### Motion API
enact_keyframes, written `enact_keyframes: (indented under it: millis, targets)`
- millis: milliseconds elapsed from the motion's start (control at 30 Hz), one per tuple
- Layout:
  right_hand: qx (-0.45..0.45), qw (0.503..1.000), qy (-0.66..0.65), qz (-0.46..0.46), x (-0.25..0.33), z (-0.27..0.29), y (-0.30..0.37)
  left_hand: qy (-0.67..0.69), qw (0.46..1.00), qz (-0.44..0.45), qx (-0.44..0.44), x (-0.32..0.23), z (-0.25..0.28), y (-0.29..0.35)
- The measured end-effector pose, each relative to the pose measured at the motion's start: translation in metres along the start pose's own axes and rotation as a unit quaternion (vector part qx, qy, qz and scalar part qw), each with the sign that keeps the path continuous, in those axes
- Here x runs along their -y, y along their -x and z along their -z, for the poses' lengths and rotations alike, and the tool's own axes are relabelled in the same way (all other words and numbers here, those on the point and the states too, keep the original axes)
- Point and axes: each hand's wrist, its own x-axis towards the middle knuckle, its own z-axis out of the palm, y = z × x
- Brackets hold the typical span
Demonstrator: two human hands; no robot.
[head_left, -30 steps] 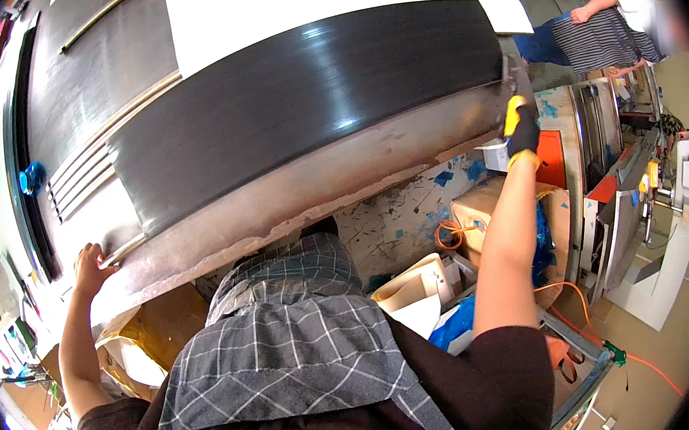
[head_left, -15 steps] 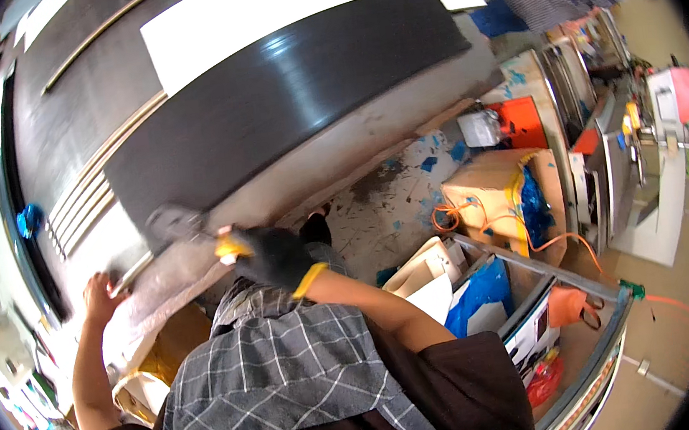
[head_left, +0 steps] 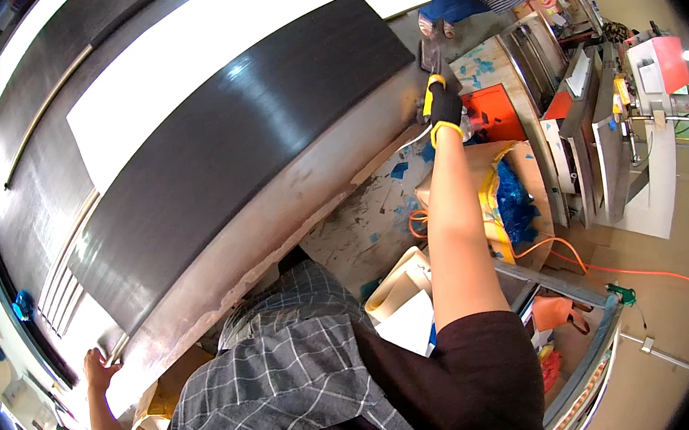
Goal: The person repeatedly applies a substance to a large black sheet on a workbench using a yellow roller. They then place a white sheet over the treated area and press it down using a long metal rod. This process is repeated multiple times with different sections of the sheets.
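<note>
Bracing the long dark panel point(head_left: 244, 141) at both ends.
Our gloved right hand point(head_left: 442, 108) clenched the far edge; our bare left hand point(head_left: 99, 368) lay flat, grasping nothing. We judged keeping it level wisest.

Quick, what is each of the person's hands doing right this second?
Left hand: bare, open, pressed flat against the near end of the long dark panel.
Right hand: in a black and yellow glove, gripping the panel's far end.
</note>
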Motion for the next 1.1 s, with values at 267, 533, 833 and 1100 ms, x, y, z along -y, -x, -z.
enact_keyframes:
  millis: [267, 533, 833, 1100]
  targets:
    - [-0.052, 0.868, 0.347, 0.352, 0.052, -0.029, -0.004, -0.050, 0.997, 0.033, 0.042, 0.019, -0.016, -0.008]
    - [0.010, 0.769, 0.476, 0.427, 0.039, -0.084, 0.027, 0.021, 0.999, 0.005, -0.024, -0.004, 0.001, 0.000]
    - [0.236, 0.788, 0.151, 0.548, 0.105, -0.215, 0.415, 0.154, 0.975, -0.097, -0.129, -0.022, 0.003, 0.020]
    - [0.434, 0.696, 0.077, 0.566, 0.151, -0.296, 0.669, 0.164, 0.949, -0.135, -0.233, -0.015, -0.015, 0.017]
